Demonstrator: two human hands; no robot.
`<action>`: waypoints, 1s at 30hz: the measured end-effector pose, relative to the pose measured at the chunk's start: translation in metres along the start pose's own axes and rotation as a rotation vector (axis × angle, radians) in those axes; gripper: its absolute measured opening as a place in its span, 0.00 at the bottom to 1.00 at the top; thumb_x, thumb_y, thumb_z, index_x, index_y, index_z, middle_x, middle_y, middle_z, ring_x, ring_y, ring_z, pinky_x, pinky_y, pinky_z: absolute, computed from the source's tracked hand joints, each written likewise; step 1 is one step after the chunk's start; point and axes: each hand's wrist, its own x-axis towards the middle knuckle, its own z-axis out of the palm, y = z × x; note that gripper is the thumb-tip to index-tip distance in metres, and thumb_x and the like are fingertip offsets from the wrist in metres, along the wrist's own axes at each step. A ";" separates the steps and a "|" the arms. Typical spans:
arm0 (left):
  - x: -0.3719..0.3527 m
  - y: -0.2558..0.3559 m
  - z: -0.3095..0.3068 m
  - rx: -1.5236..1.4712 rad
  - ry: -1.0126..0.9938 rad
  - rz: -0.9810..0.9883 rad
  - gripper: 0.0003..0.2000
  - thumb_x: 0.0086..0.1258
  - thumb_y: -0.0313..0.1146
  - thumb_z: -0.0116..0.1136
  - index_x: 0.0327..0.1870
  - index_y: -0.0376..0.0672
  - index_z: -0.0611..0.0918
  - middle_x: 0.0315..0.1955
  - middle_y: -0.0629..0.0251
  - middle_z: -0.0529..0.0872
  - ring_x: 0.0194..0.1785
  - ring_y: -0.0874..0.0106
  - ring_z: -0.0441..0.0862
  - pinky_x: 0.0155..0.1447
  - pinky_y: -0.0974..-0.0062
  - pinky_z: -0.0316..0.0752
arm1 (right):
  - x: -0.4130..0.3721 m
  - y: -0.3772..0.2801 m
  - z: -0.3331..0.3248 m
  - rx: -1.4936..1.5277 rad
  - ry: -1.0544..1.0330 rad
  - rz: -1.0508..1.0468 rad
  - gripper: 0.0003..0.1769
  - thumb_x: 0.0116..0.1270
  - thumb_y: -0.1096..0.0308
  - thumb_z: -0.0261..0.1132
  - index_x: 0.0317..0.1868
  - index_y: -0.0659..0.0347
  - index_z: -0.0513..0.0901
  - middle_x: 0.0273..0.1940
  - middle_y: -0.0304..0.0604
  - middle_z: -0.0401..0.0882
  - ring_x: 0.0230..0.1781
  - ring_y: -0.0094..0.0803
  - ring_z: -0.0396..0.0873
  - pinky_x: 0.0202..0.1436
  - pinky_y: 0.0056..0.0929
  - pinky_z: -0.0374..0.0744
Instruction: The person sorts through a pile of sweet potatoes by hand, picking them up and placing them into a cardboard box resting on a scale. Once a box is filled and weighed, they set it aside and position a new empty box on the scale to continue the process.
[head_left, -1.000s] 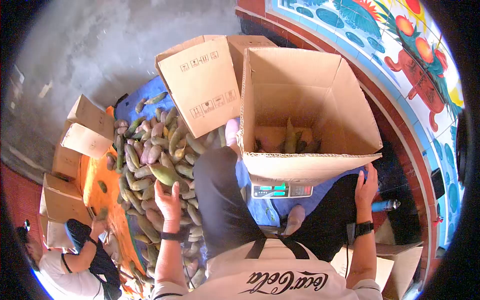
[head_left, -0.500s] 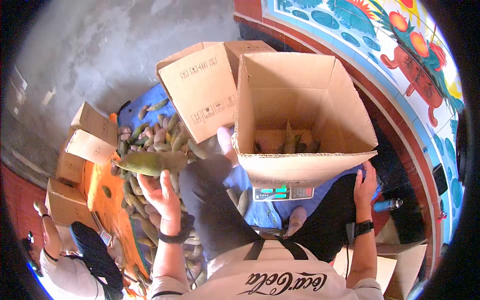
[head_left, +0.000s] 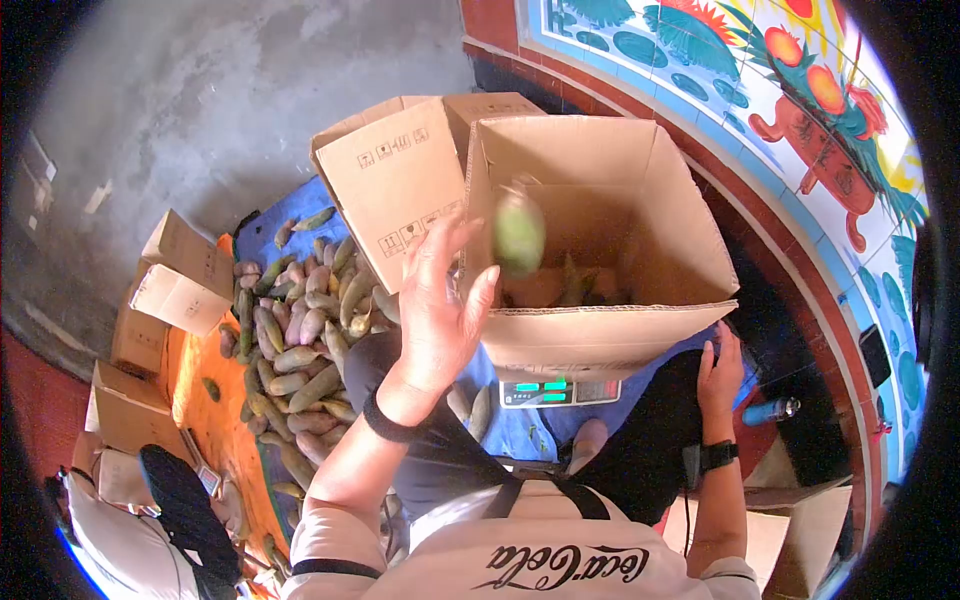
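Note:
A green radish-like vegetable [head_left: 519,235], smeared by motion, is in the mouth of the large open carton [head_left: 610,335], apart from my fingers. My left hand [head_left: 440,310] is beside the carton's left edge with its fingers spread and nothing in it. Several more vegetables [head_left: 575,285] lie at the bottom of the carton. The carton stands on a digital scale [head_left: 560,393] with a lit green display. My right hand [head_left: 720,380] rests on my right knee near the carton's lower right corner, its fingers loosely apart and empty.
A pile of vegetables [head_left: 310,340] lies on blue and orange sheets at the left. Another carton [head_left: 400,180] stands behind it, with smaller boxes [head_left: 190,280] further left. Another person [head_left: 130,530] is at the lower left. A blue bottle [head_left: 770,411] lies at the right.
My left hand has moved right from the pile to the big carton and let go of the green vegetable, which is now within the carton's opening. My right hand has barely moved.

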 end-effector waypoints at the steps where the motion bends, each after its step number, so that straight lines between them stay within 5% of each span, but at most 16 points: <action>1: -0.001 0.000 0.001 -0.005 -0.004 0.030 0.29 0.60 0.28 0.57 0.62 0.36 0.59 0.50 0.54 0.76 0.59 0.65 0.68 0.63 0.66 0.59 | -0.001 0.000 0.000 -0.014 0.019 -0.022 0.20 0.60 0.71 0.56 0.53 0.64 0.70 0.49 0.53 0.73 0.49 0.50 0.71 0.54 0.38 0.70; 4: -0.014 -0.001 -0.006 -0.159 0.037 -0.127 0.27 0.63 0.29 0.54 0.62 0.36 0.59 0.50 0.56 0.76 0.60 0.66 0.67 0.66 0.66 0.53 | -0.003 0.004 0.000 -0.019 0.025 -0.016 0.19 0.60 0.71 0.56 0.53 0.64 0.70 0.48 0.53 0.73 0.48 0.50 0.71 0.53 0.38 0.70; 9: -0.041 -0.013 -0.041 -0.007 0.089 -0.273 0.26 0.62 0.25 0.50 0.62 0.36 0.60 0.49 0.57 0.77 0.61 0.66 0.65 0.66 0.66 0.52 | -0.002 0.004 -0.003 0.047 0.033 0.000 0.19 0.60 0.70 0.56 0.52 0.64 0.70 0.48 0.53 0.73 0.47 0.50 0.72 0.51 0.39 0.71; 10: -0.046 -0.021 -0.047 -0.020 0.138 -0.252 0.27 0.60 0.23 0.52 0.61 0.37 0.60 0.47 0.56 0.79 0.53 0.66 0.74 0.58 0.71 0.65 | -0.003 0.003 -0.003 0.063 0.029 -0.006 0.19 0.60 0.69 0.56 0.52 0.64 0.71 0.47 0.53 0.73 0.47 0.49 0.72 0.51 0.39 0.71; 15: -0.089 -0.028 -0.084 0.054 0.182 -0.436 0.26 0.61 0.22 0.51 0.61 0.38 0.61 0.44 0.58 0.80 0.47 0.69 0.75 0.53 0.72 0.68 | -0.002 0.002 -0.002 0.085 0.052 0.007 0.18 0.60 0.68 0.56 0.51 0.64 0.71 0.46 0.54 0.73 0.46 0.49 0.72 0.50 0.39 0.71; 30: -0.121 -0.022 -0.109 0.216 0.130 -0.417 0.22 0.64 0.27 0.45 0.60 0.41 0.63 0.37 0.57 0.82 0.37 0.69 0.77 0.45 0.72 0.70 | -0.006 0.000 -0.011 0.065 0.117 -0.003 0.14 0.61 0.68 0.56 0.46 0.65 0.73 0.42 0.53 0.74 0.42 0.50 0.74 0.46 0.40 0.73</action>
